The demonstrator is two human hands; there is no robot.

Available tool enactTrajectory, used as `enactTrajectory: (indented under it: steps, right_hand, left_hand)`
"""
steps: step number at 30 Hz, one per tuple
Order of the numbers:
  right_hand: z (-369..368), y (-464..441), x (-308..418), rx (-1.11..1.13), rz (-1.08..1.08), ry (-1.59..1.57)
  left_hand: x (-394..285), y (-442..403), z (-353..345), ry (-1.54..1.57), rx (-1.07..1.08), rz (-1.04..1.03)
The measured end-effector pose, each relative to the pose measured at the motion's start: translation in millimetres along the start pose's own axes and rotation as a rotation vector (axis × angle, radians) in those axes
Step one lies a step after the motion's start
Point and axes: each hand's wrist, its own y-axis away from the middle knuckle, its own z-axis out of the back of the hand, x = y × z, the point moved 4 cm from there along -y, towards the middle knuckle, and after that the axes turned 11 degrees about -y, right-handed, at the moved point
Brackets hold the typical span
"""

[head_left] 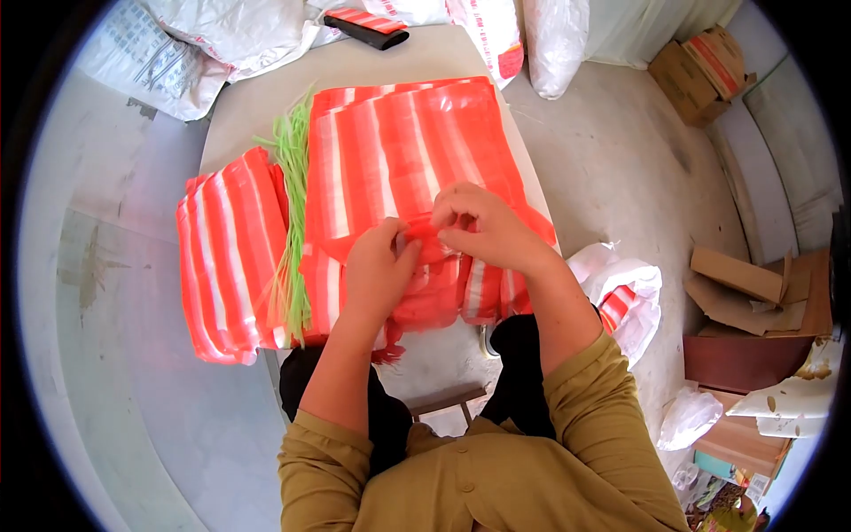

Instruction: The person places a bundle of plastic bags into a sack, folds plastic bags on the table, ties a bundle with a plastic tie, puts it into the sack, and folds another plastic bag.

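A large stack of red-and-white striped plastic sheets or bags [399, 151] lies on the table in front of me. At its near part, my left hand [383, 266] pinches the red striped plastic. Close to it on the right, my right hand [483, 226] has its fingers curled at the same plastic, thumb and fingertips near each other. Folds of the plastic hang over the table's front edge below both hands. Along the stack's left side runs a bundle of green strips [292, 213]. Further left lies a smaller red-and-white striped stack [232, 257].
White sacks [239, 35] stand behind the table [257, 102]. A black item with striped plastic [368, 31] lies at its far edge. An open white bag [634, 310] sits on the floor to the right, with cardboard boxes [753, 293] beyond.
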Motion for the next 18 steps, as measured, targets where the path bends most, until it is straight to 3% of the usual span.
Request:
enactTrajectory:
  steps: [4, 7, 10, 13, 18]
  right_hand:
    - [-15, 7, 12, 0.105, 0.190, 0.228]
    - [-17, 2, -2, 0.129, 0.183, 0.477]
    - [-17, 2, -3, 0.115, 0.189, 0.502]
    - [-17, 2, -4, 0.116, 0.209, 0.556]
    - [-18, 0, -6, 0.118, 0.241, 0.635]
  left_hand:
    - [-6, 0, 3, 0.117, -0.056, 0.050]
    - [-3, 0, 1, 0.157, -0.044, 0.118]
    - [-3, 0, 4, 0.154, -0.039, 0.050]
    - [5, 2, 5, 0.009, -0.033, -0.206]
    - [-3, 8, 16, -0.152, 0.028, -0.329]
